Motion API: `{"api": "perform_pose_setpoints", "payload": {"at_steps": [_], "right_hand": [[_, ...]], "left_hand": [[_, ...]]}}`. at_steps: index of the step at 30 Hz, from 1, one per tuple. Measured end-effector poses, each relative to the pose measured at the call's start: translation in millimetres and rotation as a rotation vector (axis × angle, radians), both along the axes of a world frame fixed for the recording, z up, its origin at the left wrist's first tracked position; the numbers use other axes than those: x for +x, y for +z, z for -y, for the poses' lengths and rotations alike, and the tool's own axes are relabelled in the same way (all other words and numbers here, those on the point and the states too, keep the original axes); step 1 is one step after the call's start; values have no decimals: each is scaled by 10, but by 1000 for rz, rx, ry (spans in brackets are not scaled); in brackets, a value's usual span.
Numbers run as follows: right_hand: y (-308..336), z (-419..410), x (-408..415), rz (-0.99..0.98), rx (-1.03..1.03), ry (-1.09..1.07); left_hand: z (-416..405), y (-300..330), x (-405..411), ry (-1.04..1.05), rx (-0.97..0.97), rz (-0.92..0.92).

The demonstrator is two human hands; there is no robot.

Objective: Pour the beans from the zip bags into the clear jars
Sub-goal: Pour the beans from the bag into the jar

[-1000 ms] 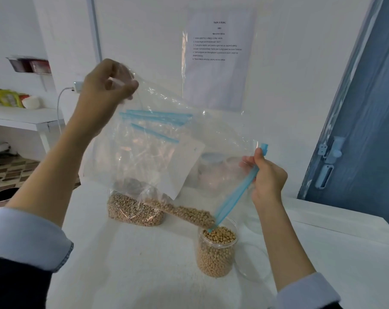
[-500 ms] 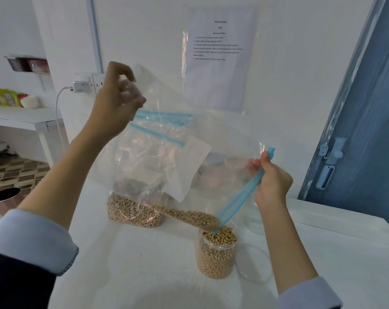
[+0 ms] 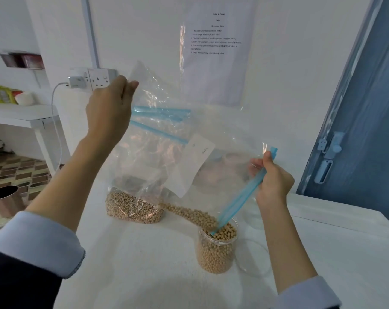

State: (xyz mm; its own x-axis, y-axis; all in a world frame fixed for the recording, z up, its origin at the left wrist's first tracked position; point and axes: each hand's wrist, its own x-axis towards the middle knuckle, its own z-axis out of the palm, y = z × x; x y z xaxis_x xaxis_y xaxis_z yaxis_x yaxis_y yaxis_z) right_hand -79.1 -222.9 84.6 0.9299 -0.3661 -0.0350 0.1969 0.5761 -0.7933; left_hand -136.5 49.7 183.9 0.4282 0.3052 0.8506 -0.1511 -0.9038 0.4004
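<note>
A large clear zip bag (image 3: 166, 161) with a white label hangs tilted over the white table. My left hand (image 3: 108, 105) pinches its raised corner at the upper left. The blue zip strip runs down from my right hand (image 3: 274, 181), which pinches its upper end. A stream of tan beans (image 3: 189, 214) lies along the bag's low edge, and the zip opening sits in the mouth of a clear jar (image 3: 216, 255). This jar is nearly full of beans. A second bag of beans (image 3: 133, 208) rests on the table behind it.
A clear round lid (image 3: 253, 257) lies just right of the jar. Blurred jars show through the plastic near the wall. A blue door (image 3: 356, 130) stands at the right, a wall socket with a charger (image 3: 77, 82) at the left, and a metal bin (image 3: 4, 199) on the floor.
My left hand has shifted its pinch on the raised corner and moved slightly right. The beans in the bag have slid further down toward the jar. My right hand has stayed on the zip strip.
</note>
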Motion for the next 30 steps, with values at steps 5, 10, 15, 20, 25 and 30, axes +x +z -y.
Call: {"api": "perform_pose_setpoints", "payload": {"at_steps": [5,10,15,20,25,30], "right_hand": [[-1,17,-6,-4,-20,-7],[16,25,-10,-6,-43,0],[14,3,-19,-14,-17,-12],[1,15,-10,-12,-26,-6],[8,-8,-18,4,-23,4],[-3,6,-7,-7,-18,2]], "left_hand": [[-52,88,35,-180,10,-38],[-54,161,-4,-321,-85,-86],[-48,176,9,-367,-119,-87],[-23,184,32,-380,-102,-54],[-54,203,92,-378,-94,-13],[-46,241,143,-361,-64,30]]}}
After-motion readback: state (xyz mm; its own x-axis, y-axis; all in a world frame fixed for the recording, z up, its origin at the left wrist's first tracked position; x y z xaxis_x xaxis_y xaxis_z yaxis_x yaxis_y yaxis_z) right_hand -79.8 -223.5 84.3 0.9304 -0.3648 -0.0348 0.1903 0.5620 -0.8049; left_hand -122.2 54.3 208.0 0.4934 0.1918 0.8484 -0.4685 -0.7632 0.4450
